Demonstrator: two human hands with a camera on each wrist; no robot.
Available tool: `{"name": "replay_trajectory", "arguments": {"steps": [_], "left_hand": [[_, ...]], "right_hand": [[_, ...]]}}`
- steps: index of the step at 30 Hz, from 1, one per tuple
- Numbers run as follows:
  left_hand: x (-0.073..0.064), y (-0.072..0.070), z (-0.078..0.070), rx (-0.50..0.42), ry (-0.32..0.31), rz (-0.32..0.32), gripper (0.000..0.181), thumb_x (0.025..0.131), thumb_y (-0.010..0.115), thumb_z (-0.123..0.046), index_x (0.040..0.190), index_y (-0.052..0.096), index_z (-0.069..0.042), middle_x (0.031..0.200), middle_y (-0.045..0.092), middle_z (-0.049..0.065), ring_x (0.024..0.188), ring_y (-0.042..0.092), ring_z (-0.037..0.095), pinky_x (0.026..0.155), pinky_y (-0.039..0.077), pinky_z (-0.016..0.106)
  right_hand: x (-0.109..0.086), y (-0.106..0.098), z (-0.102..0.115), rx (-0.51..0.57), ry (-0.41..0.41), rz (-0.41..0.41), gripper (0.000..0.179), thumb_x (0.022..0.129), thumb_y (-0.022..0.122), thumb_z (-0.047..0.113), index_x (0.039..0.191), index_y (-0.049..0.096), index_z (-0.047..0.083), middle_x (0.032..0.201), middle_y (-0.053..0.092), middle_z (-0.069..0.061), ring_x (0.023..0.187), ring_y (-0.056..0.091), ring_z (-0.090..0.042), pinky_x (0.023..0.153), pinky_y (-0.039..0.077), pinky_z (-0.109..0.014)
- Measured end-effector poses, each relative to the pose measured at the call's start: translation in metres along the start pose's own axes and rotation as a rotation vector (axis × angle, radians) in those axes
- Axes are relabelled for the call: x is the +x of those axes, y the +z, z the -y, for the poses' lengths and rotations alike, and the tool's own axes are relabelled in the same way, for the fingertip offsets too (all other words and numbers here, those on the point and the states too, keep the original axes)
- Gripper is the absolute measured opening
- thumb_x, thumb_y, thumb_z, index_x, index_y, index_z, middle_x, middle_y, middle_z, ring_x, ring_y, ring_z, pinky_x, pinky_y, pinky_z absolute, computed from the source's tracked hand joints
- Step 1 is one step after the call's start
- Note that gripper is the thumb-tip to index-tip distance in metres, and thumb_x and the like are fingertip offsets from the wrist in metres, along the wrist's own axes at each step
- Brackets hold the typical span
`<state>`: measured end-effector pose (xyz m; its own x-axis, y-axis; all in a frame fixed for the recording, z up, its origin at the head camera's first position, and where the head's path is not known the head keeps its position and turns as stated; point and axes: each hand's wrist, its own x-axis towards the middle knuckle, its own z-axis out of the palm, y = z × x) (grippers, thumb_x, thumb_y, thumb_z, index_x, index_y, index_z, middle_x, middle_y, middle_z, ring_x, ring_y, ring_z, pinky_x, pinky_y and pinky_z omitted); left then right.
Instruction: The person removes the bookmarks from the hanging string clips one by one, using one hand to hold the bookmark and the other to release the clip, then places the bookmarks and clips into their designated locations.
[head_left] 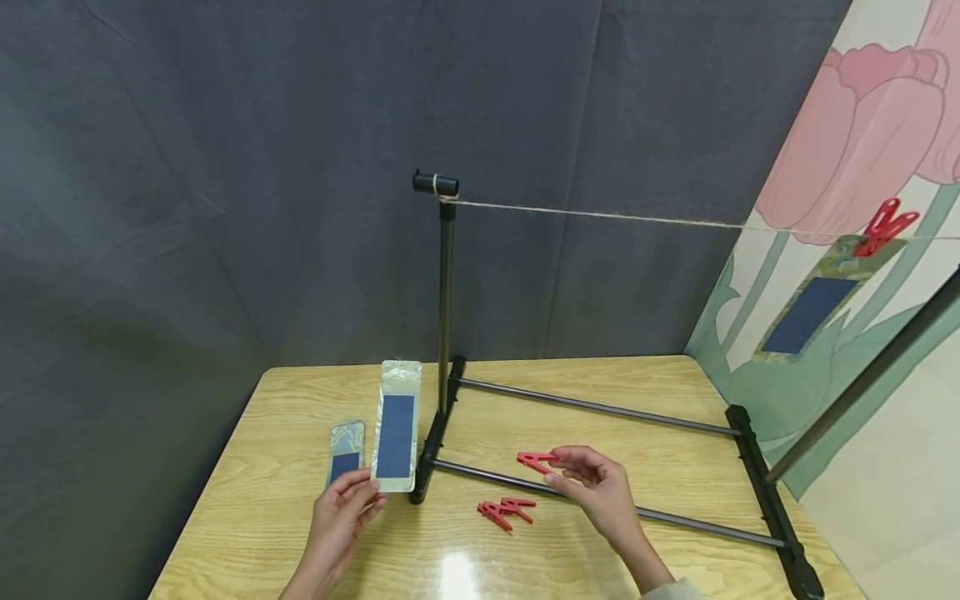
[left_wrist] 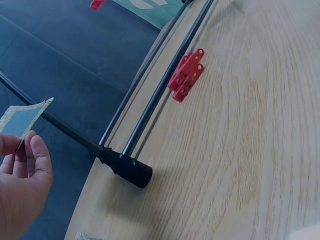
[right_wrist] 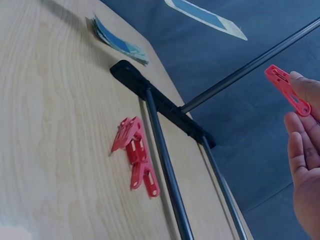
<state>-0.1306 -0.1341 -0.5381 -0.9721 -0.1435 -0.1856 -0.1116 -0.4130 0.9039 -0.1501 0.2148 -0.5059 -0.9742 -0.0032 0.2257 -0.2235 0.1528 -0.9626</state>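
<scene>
My left hand (head_left: 339, 521) pinches the lower left corner of a long card (head_left: 396, 437) with a dark blue panel and a pale green patterned border. The card stands upright above the table, beside the rack's left post. Between thumb and fingertips of my right hand (head_left: 600, 493) is a red clothespin (right_wrist: 286, 91), held over the rack's front bar. Several more red clothespins (head_left: 504, 512) lie in a small heap on the table between the hands. Behind the left hand is a stack of similar cards (right_wrist: 117, 42), partly hidden in the head view.
A black rack (head_left: 446, 308) stands on the wooden table (head_left: 255, 483), with a string (head_left: 585, 213) tied across its top. Another card (head_left: 813, 308) hangs from the string at right by a red clothespin (head_left: 885, 227). Behind is a dark curtain (head_left: 300, 167).
</scene>
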Motion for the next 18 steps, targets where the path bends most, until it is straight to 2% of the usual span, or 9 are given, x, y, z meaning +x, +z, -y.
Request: {"name": "replay_trajectory", "arguments": {"steps": [5, 13, 18], "left_hand": [[0.004, -0.005, 0.003, -0.004, 0.003, -0.014, 0.014, 0.09, 0.061, 0.008, 0.104, 0.061, 0.004, 0.085, 0.066, 0.004, 0.075, 0.067, 0.015, 0.071, 0.058, 0.024], [0.01, -0.013, 0.006, 0.002, -0.02, -0.052, 0.013, 0.09, 0.06, 0.008, 0.103, 0.061, 0.004, 0.083, 0.066, 0.004, 0.075, 0.067, 0.015, 0.07, 0.057, 0.023], [0.014, -0.02, 0.008, 0.009, -0.031, -0.064, 0.012, 0.092, 0.058, 0.008, 0.104, 0.061, 0.004, 0.082, 0.066, 0.005, 0.076, 0.066, 0.015, 0.071, 0.058, 0.024]], "right_hand": [[0.0, 0.001, -0.006, 0.002, 0.018, 0.009, 0.033, 0.075, 0.082, 0.001, 0.104, 0.068, -0.005, 0.1, 0.069, -0.018, 0.091, 0.066, -0.027, 0.078, 0.056, -0.024], [0.0, 0.005, -0.018, 0.024, 0.048, 0.026, 0.034, 0.075, 0.082, 0.0, 0.105, 0.068, -0.006, 0.1, 0.069, -0.02, 0.09, 0.067, -0.024, 0.078, 0.056, -0.025], [0.0, 0.007, -0.024, 0.028, 0.069, 0.031, 0.034, 0.076, 0.082, 0.003, 0.105, 0.068, -0.004, 0.101, 0.069, -0.02, 0.093, 0.066, -0.03, 0.078, 0.056, -0.025]]}}
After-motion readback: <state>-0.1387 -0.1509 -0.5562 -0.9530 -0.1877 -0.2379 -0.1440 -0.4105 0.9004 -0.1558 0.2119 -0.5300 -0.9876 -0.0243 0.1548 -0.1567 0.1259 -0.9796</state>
